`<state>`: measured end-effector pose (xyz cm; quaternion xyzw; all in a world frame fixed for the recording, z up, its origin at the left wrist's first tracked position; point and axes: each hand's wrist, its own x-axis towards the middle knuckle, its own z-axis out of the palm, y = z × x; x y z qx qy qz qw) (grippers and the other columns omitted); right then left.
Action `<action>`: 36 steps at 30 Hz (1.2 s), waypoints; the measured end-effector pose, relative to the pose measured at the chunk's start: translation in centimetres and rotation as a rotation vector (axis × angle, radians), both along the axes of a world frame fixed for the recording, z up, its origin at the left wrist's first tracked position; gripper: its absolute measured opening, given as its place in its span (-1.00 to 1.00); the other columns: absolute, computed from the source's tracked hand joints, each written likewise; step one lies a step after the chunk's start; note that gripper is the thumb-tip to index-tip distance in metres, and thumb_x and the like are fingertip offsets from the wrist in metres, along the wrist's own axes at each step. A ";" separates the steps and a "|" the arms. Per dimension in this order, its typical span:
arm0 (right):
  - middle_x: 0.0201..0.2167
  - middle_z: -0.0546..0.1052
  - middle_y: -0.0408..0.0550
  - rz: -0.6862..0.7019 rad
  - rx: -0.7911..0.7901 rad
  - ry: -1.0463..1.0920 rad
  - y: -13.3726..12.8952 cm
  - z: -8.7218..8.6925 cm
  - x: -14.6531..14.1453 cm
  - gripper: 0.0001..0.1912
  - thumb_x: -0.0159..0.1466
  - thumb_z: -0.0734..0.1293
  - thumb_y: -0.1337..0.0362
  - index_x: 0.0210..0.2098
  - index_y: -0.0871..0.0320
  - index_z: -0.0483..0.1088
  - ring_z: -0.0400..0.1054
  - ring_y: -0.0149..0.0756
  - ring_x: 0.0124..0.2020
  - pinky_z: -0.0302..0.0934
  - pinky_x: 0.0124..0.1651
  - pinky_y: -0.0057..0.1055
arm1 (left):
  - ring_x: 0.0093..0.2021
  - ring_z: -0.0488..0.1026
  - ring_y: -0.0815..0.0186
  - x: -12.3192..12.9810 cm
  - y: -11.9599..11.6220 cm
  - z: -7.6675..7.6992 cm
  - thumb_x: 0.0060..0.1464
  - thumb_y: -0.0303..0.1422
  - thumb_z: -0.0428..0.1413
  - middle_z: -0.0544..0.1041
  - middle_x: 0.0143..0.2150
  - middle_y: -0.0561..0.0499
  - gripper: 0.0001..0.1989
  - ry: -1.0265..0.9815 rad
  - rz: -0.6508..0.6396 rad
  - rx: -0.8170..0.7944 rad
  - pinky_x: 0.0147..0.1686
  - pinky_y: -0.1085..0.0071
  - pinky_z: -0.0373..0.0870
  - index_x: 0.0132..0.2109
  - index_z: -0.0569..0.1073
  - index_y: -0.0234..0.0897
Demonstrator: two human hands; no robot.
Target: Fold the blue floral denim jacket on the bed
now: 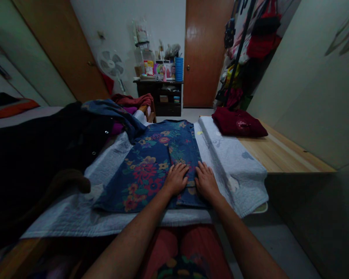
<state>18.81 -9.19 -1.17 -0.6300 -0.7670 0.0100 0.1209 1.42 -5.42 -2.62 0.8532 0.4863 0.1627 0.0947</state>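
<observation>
A blue garment with a red, yellow and green flower print (144, 170) lies flat in front of me, one side folded inward along the right. My left hand (177, 179) rests palm down on the folded part, fingers stretched out. Close beside it, my right hand (206, 179) lies flat along the garment's right edge, its fingers also extended. Neither hand grips anything. Under the garment is a pale quilted cover (104, 223) whose front edge hangs toward my knees.
Dark clothing (43, 155) is heaped at the left, with a blue piece (113, 112) on top. A folded maroon garment (238, 122) sits at the right on a wooden board (291, 155). Further back are a dark cabinet (142, 91), a fan (110, 64) and a brown door (205, 58).
</observation>
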 end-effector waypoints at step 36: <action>0.40 0.04 0.10 0.023 -0.102 0.031 -4.5 -1.8 1.8 -0.40 0.38 0.15 0.10 0.34 0.18 0.11 -0.07 -0.10 0.40 -0.09 0.35 -0.11 | 0.43 -0.09 0.05 -0.2 -5.5 -0.6 0.21 -0.20 -0.02 0.07 0.44 -0.10 -0.42 0.077 0.030 0.026 0.35 0.00 -0.07 0.34 0.18 -0.20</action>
